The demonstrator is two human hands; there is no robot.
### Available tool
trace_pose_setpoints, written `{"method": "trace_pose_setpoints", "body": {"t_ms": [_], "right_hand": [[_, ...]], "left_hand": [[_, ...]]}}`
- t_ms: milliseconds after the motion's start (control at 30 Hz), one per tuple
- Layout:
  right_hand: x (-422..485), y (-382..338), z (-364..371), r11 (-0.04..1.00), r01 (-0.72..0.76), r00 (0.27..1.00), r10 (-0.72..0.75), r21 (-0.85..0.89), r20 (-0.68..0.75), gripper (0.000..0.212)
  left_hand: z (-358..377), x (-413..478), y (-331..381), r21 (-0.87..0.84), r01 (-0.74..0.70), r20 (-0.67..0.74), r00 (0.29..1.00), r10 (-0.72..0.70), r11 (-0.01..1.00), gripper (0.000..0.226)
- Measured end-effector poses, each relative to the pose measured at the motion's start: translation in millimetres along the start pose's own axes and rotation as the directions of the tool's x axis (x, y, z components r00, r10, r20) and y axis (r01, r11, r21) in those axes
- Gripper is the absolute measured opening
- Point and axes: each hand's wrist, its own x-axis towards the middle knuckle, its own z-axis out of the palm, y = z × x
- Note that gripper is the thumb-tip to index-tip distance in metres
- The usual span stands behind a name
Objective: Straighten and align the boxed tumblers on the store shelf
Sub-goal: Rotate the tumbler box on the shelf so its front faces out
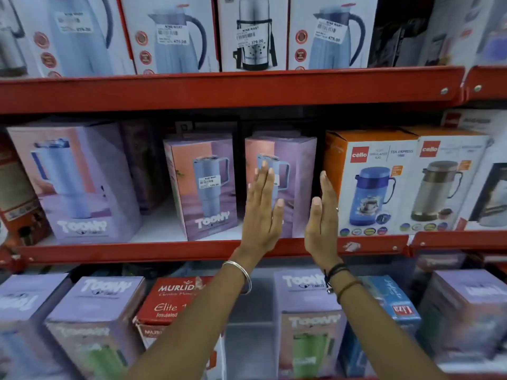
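Three lilac-and-pink tumbler boxes stand on the middle red shelf. The large left box sits angled. The middle box is turned slightly and carries a price sticker. On the right box, my left hand lies flat against the front face, fingers straight and together. My right hand is held edge-on at that box's right side, in the gap beside an orange box; whether it touches is unclear. Neither hand grips anything.
Orange-and-white flask boxes stand right of the tumbler boxes. The upper shelf holds white jug and flask boxes. Below are more lilac tumbler boxes and a red box. Gaps separate the three middle-shelf tumbler boxes.
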Motion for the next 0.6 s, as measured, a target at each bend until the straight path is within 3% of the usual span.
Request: {"method": "trace_pose_setpoints", "body": {"t_ms": [133, 267, 367, 433, 533, 600], "right_hand": [[-2.6, 11.6, 1.6, 0.941, -0.324, 0.945, 0.316, 0.101, 0.082, 0.053], [12.7, 24.3, 3.9, 0.826, -0.522, 0.853, 0.499, 0.214, 0.156, 0.053], [28.1, 38.2, 8.5, 0.699, -0.653, 0.754, 0.634, 0.291, 0.170, 0.074], [32.5, 46.2, 8.0, 0.652, -0.708, 0.706, 0.661, 0.270, 0.255, 0.089], [31.8, 41.2, 3.3, 0.646, -0.671, 0.741, 0.593, 0.364, 0.314, 0.057], [29.9, 42.6, 1.8, 0.644, -0.641, 0.766, 0.571, 0.418, 0.296, 0.050]], "left_hand": [[18.9, -16.8, 6.6, -0.161, 0.193, 0.036, 0.981, -0.190, 0.968, 0.055], [40.3, -28.4, 11.0, -0.265, 0.346, 0.038, 0.937, -0.348, 0.900, 0.054], [50.8, -34.1, 21.3, -0.331, 0.427, 0.071, 0.901, -0.429, 0.841, 0.052], [53.6, -33.2, 27.9, -0.338, 0.469, 0.088, 0.879, -0.469, 0.816, 0.053], [51.6, -27.3, 34.7, -0.353, 0.527, 0.089, 0.842, -0.533, 0.773, 0.055], [46.7, -22.3, 36.3, -0.379, 0.542, 0.071, 0.825, -0.560, 0.750, 0.054]]}}
